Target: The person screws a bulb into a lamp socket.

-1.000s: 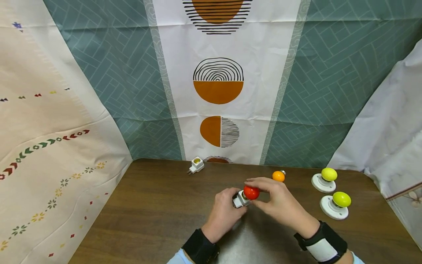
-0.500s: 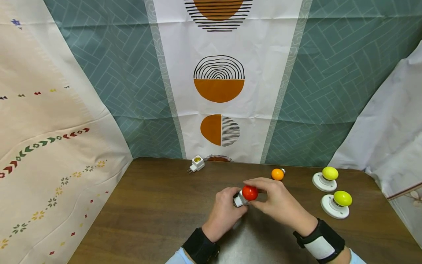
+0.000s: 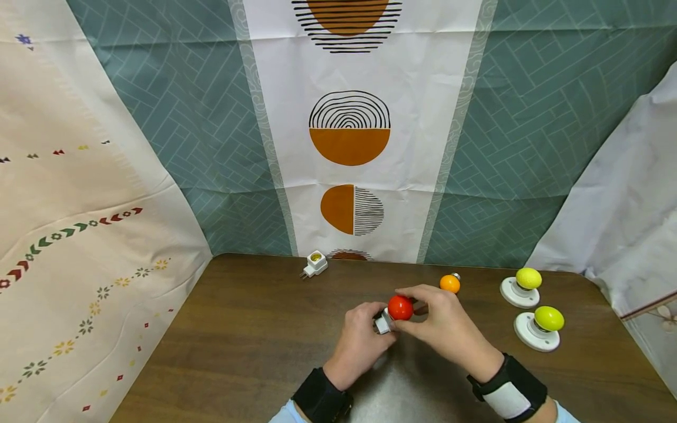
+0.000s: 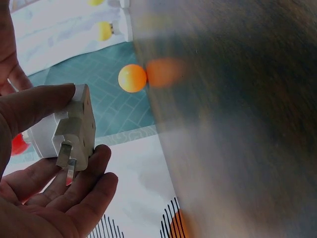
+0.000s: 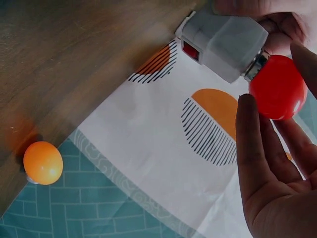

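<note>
My left hand (image 3: 365, 332) grips a white plug-in lamp socket (image 4: 74, 126) between thumb and fingers. Two flat metal prongs stick out of it, and a red switch shows on its side in the right wrist view. A red light bulb (image 5: 278, 88) sits at the socket's mouth, with part of its metal base still visible between glass and socket. Around that bulb, my right hand (image 3: 449, 323) has its thumb and fingertips, pinching the glass. Both hands are above the middle of the brown table.
Another white plug-in socket (image 3: 315, 264) lies at the table's back edge. An orange bulb (image 3: 450, 283) lies beyond my right hand. Two yellow-green bulbs (image 3: 549, 318) stand in round white bases (image 3: 529, 338) at the right. Patterned cloth (image 3: 211, 147) hangs behind the table.
My right fingers have shifted slightly round the red bulb, its thumb moving a little left. The bulb sits slightly further left, nearer the socket. My left hand keeps its grip almost unmoved.
</note>
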Demonstrator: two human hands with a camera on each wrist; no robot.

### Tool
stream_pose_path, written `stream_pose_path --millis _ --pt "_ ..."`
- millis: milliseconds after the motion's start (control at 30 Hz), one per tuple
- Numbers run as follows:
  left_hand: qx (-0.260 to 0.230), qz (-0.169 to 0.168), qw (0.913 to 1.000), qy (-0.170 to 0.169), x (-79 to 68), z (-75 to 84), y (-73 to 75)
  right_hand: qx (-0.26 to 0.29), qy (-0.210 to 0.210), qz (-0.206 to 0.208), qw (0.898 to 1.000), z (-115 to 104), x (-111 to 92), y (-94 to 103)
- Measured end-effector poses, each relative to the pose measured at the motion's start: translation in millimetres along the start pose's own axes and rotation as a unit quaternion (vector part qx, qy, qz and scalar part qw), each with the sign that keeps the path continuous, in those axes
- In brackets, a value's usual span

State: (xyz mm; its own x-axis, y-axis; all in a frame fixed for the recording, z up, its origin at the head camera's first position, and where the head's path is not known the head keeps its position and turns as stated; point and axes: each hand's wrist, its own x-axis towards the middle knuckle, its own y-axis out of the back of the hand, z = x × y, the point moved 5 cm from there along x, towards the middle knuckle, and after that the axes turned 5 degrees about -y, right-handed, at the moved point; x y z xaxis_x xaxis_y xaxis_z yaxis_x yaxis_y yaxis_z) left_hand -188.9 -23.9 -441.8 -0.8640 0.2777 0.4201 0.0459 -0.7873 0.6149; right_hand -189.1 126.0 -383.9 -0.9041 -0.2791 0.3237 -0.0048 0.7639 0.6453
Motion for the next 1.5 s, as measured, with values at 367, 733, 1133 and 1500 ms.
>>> stream_pose_path --millis 367,733,1133,1500 --pt "-0.018 0.000 0.9998 0.000 1.5 -2.1 0.3 -0.011 0.021 -0.009 1.000 -0.1 -1.9 8.9" --pt "-0.022 -0.013 0.9995 0.018 2.3 -0.9 1.1 0.028 0.055 -0.034 0.998 -4.4 -1.5 4.2" --pt "-0.023 -0.013 0.9996 0.010 2.5 1.4 3.0 0.052 0.061 0.023 0.997 -5.3 -0.6 4.8" --pt "-0.030 -0.009 0.9995 0.001 3.5 -0.4 4.1 0.040 0.058 0.018 0.997 -6.2 -1.6 6.8"
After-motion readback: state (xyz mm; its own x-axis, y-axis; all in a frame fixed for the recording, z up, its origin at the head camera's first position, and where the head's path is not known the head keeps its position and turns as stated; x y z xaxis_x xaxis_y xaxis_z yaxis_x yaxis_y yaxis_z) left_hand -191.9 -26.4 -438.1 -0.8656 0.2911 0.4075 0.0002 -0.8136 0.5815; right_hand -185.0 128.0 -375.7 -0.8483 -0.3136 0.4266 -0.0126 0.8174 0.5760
